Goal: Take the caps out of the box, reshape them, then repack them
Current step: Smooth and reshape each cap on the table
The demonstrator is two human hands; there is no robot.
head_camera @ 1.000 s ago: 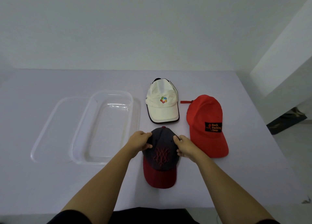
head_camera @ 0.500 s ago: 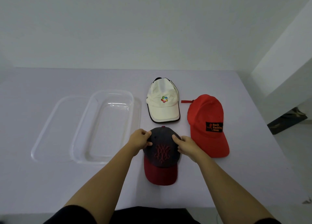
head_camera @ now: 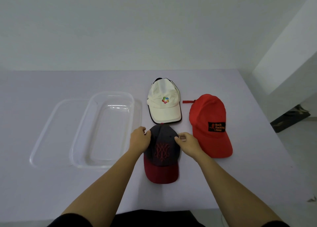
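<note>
— Where are we?
— The box lies empty at left on the table. My left grip and right grip pinch the dark cap at the crown's sides.
— Risk?
— If I squeeze unevenly I could crease it, or shove the white cap just behind.

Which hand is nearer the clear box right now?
Left. The left hand grips the dark cap's crown on the side toward the clear box, close to its rim; the right hand holds the crown's other side, beside the red cap.
</note>
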